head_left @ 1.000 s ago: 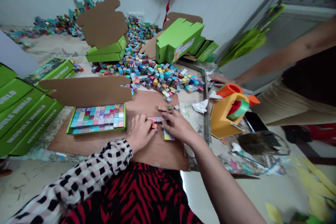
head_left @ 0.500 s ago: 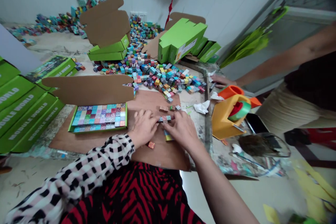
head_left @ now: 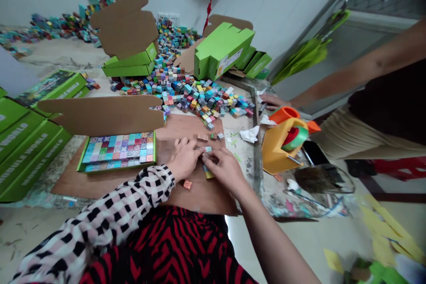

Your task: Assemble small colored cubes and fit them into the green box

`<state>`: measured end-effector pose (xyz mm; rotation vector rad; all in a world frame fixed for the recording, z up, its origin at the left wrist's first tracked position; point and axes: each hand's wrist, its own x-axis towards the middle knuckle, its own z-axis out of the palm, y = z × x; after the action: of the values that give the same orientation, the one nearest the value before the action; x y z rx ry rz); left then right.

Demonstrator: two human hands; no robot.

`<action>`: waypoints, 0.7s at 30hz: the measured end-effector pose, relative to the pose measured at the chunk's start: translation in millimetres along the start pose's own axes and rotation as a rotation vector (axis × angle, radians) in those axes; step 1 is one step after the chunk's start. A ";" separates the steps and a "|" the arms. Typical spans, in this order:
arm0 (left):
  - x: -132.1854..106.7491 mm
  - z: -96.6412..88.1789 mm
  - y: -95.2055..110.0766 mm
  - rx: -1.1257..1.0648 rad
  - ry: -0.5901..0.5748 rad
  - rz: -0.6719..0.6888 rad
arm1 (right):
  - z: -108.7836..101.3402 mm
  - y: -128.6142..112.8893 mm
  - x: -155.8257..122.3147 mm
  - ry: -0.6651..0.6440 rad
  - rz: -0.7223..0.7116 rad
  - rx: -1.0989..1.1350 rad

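My left hand point(head_left: 185, 158) and my right hand point(head_left: 223, 166) meet over a brown board point(head_left: 195, 199), fingers closed from both sides on a short row of small patterned cubes point(head_left: 208, 148). Fingers hide most of that row. Under the right hand lies a yellow-and-blue piece point(head_left: 208, 172), partly covered. An orange patterned cube point(head_left: 187, 184) rests below the left hand. Beyond the hands are a brown block point(head_left: 203, 137) and a few loose cubes point(head_left: 217, 136). Left of my left hand stands an open green box point(head_left: 155, 155) packed with rows of colourful cubes.
A heap of loose cubes point(head_left: 186, 91) spreads behind the board. Green boxes point(head_left: 33, 142) are stacked at left, and another green box point(head_left: 222, 51) stands at the back. To the right are a yellow tape dispenser point(head_left: 274, 148) and a co-worker's hand point(head_left: 271, 102).
The whole scene has shifted a little to the left in view. My fingers have drawn closer together and now cover more of the cube row.
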<state>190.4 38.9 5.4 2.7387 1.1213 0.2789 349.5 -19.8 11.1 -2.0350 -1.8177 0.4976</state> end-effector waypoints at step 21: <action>-24.9 -16.0 -14.1 0.081 -0.170 -0.226 | 1.9 29.1 28.7 -0.085 -0.242 0.034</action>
<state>159.8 32.7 15.0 2.6097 1.4034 -0.0289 376.8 5.8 -5.5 -1.7647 -2.0559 0.5472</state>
